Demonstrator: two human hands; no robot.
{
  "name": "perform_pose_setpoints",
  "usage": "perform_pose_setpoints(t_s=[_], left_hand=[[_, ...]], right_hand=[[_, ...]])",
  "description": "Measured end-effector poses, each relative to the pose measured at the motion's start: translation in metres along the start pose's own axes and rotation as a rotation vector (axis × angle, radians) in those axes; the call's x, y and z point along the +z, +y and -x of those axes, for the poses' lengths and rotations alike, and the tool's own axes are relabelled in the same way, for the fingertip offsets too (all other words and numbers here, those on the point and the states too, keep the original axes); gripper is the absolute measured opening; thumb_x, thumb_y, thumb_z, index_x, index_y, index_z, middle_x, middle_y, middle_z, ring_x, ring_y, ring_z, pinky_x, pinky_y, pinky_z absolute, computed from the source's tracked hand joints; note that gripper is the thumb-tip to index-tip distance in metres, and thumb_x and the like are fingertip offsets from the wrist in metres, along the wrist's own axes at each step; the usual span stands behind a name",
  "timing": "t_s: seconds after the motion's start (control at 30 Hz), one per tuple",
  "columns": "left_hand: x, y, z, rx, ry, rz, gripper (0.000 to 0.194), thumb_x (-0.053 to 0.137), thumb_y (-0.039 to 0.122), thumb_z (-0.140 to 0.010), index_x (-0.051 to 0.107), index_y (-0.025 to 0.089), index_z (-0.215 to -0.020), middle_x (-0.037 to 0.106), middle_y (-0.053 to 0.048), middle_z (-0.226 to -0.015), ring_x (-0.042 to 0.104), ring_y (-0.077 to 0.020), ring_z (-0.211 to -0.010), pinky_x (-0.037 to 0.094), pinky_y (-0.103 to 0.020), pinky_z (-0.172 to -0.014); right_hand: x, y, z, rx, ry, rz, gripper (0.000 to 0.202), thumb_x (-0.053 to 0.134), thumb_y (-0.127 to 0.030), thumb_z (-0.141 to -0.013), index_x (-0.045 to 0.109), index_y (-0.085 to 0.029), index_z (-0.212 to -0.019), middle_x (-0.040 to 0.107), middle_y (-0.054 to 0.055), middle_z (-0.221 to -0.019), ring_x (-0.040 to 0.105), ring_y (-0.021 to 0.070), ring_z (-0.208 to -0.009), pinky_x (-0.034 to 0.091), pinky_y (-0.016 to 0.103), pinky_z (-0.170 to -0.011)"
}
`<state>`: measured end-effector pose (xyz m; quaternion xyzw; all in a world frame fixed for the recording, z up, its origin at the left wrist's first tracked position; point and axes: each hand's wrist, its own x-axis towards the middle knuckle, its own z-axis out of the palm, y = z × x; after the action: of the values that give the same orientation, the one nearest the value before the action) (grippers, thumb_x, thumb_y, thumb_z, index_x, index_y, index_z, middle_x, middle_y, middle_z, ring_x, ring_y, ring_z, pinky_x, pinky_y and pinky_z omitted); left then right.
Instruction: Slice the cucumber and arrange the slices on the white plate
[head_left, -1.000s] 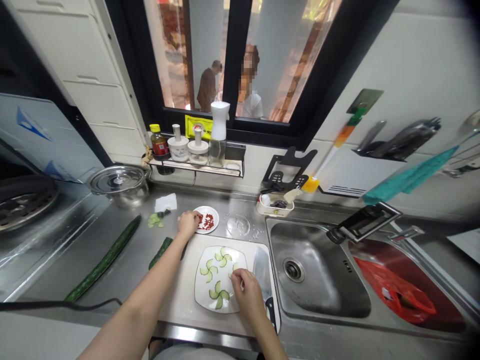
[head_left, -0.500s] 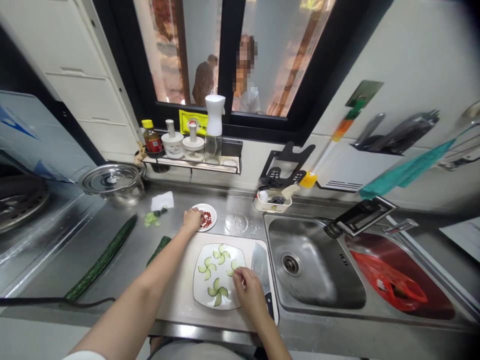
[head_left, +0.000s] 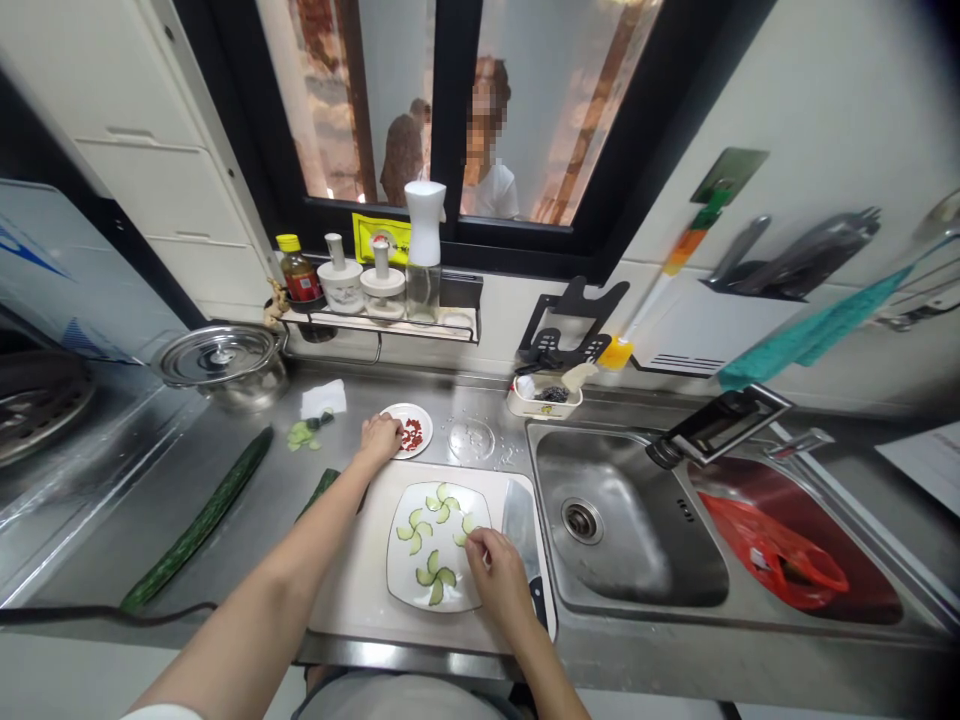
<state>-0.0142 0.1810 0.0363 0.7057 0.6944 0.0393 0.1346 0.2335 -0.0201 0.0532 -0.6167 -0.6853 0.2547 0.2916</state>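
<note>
My left hand [head_left: 380,438] reaches over the rim of a small white dish [head_left: 418,412] that holds chopped red bits [head_left: 412,433]. Its fingers are bent together at the bits; whatever they pinch is hidden. At the right side of a squarish white plate [head_left: 401,590], my right hand [head_left: 496,570] has thumb and forefinger curled in a pinch, the tips at a thin cucumber slice [head_left: 459,540]. Other cucumber slices [head_left: 436,577] lie on the plate in pinwheel shapes. Beneath the plate is a white cutting board [head_left: 345,610], with a knife [head_left: 519,515] lying along its right side.
A whole cucumber [head_left: 202,520] lies at left, and a cut piece [head_left: 319,490] is partly behind my left arm. Cucumber scraps [head_left: 301,435] sit by a white tissue [head_left: 323,399]. Left stands a lidded steel pot [head_left: 247,385]; right, a sink [head_left: 637,590] and a red bag [head_left: 799,565].
The view has shifted slightly. Both hands stay in nearly the same places, the left at the dish of red bits and the right at the plate's edge.
</note>
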Motion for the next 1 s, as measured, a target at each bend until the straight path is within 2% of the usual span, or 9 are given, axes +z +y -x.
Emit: perform_pose_setpoints(t_s=[0.3,0.43,0.53,0.57,0.63,0.7,0.77,0.87,1.0], left_hand=[[-0.002,0.003,0.008,-0.029,0.065,0.084,0.027,0.047,0.031,-0.087,0.071,0.018,-0.089,0.065,-0.011,-0.106,0.054,-0.0248,-0.105,0.038,-0.034,-0.088],[-0.004,0.01,0.017,-0.078,0.07,0.639,0.025,0.058,0.038,-0.08,0.072,0.017,-0.084,0.07,-0.008,-0.09,0.06,-0.0214,-0.093,0.044,-0.031,-0.082],[-0.004,0.02,0.028,-0.088,0.04,0.869,0.029,0.061,0.04,-0.077,0.072,0.015,-0.088,0.071,-0.006,-0.083,0.063,-0.0163,-0.078,0.046,-0.027,-0.072],[-0.005,0.024,0.034,-0.092,0.022,0.935,0.031,0.061,0.04,-0.077,0.071,0.014,-0.09,0.07,-0.006,-0.082,0.062,-0.014,-0.073,0.046,-0.024,-0.067],[-0.007,0.031,0.047,-0.132,-0.062,1.246,0.033,0.067,0.04,-0.072,0.07,0.013,-0.091,0.068,-0.005,-0.081,0.058,-0.0095,-0.063,0.041,-0.02,-0.055],[-0.013,0.039,0.063,-0.143,-0.163,1.474,0.037,0.073,0.042,-0.066,0.068,0.014,-0.09,0.065,-0.002,-0.079,0.049,-0.005,-0.054,0.029,-0.017,-0.044],[-0.02,0.047,0.08,-0.132,-0.217,1.626,0.039,0.078,0.041,-0.06,0.066,0.016,-0.087,0.06,0.001,-0.076,0.045,-0.0034,-0.052,0.023,-0.015,-0.04],[-0.029,0.059,0.101,-0.113,-0.214,1.756,0.038,0.081,0.038,-0.056,0.064,0.018,-0.084,0.056,0.004,-0.077,0.044,-0.0025,-0.055,0.023,-0.013,-0.041],[-0.035,0.069,0.119,-0.093,-0.156,1.731,0.036,0.079,0.039,-0.058,0.063,0.018,-0.083,0.056,0.003,-0.075,0.045,-0.0037,-0.057,0.024,-0.014,-0.043]], right_hand=[[-0.002,-0.002,0.001,0.024,-0.019,0.0,0.028,0.042,-0.035,-0.09,0.065,-0.02,-0.083,0.067,0.008,-0.085,0.059,0.0202,-0.079,0.044,0.029,-0.068],[-0.007,-0.005,-0.008,0.013,-0.011,-0.007,0.029,0.041,-0.035,-0.09,0.065,-0.019,-0.083,0.067,0.008,-0.085,0.058,0.0195,-0.079,0.043,0.028,-0.068],[-0.013,-0.013,-0.022,-0.016,0.012,-0.019,0.029,0.042,-0.035,-0.088,0.065,-0.018,-0.083,0.067,0.008,-0.084,0.058,0.0187,-0.078,0.043,0.028,-0.069],[-0.015,-0.016,-0.028,-0.03,0.021,-0.029,0.028,0.043,-0.035,-0.087,0.065,-0.018,-0.083,0.066,0.007,-0.083,0.057,0.0184,-0.077,0.043,0.028,-0.069],[-0.017,-0.024,-0.04,-0.04,0.051,-0.069,0.026,0.045,-0.035,-0.085,0.065,-0.018,-0.082,0.066,0.007,-0.083,0.057,0.0182,-0.078,0.043,0.028,-0.071],[-0.015,-0.034,-0.052,-0.028,0.078,-0.165,0.025,0.048,-0.036,-0.084,0.065,-0.018,-0.082,0.066,0.006,-0.082,0.057,0.0177,-0.076,0.043,0.028,-0.071],[-0.01,-0.045,-0.063,0.006,0.08,-0.327,0.025,0.05,-0.039,-0.083,0.064,-0.019,-0.081,0.066,0.004,-0.078,0.057,0.0163,-0.072,0.044,0.027,-0.068],[-0.002,-0.059,-0.076,0.079,0.071,-0.571,0.026,0.054,-0.043,-0.08,0.062,-0.019,-0.078,0.065,0.003,-0.075,0.056,0.015,-0.069,0.045,0.026,-0.065],[0.003,-0.069,-0.084,0.227,-0.04,-0.829,0.029,0.059,-0.048,-0.076,0.062,-0.019,-0.08,0.062,0.0,-0.071,0.049,0.0111,-0.056,0.036,0.022,-0.048]])
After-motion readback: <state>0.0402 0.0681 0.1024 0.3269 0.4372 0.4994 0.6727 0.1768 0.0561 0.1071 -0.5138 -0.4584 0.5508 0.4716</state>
